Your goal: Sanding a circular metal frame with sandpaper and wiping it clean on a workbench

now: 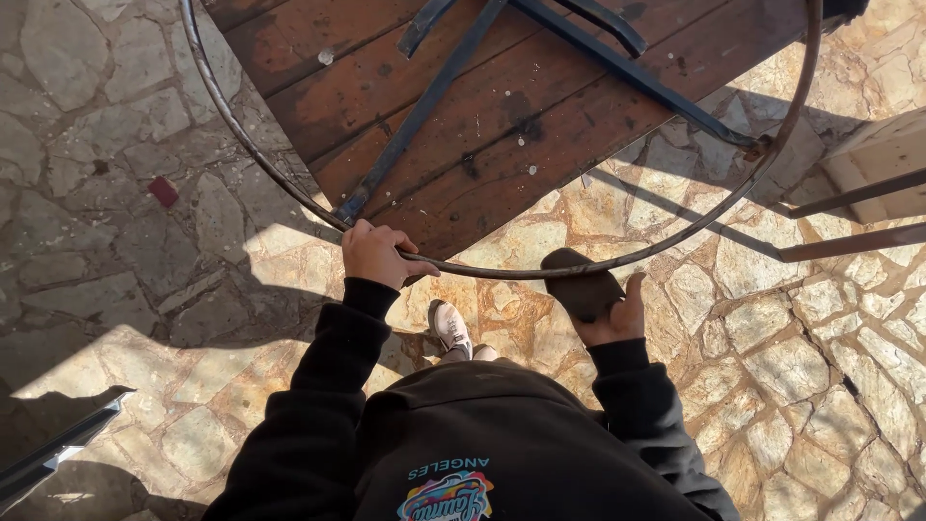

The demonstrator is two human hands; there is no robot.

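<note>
Right hand pressing pad on ring, left hand gripping

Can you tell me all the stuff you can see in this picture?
metal ring: one, rusty grey, a big hoop curving across the middle, joined to the bars above
metal bars: several, dark blue-grey, lying across the wooden top
wooden top: one, reddish-brown planks, upper middle, under the ring
dark pad: one, brown-black, pressed against the ring at lower right
stone floor: pale irregular slabs, all around
light wooden piece: one, beige, right edge
shoe: one, pale, on the floor in the middle
black sweatshirt: one, bottom centre
left hand: fingers wrapped around the ring
right hand: holds the dark pad
</note>
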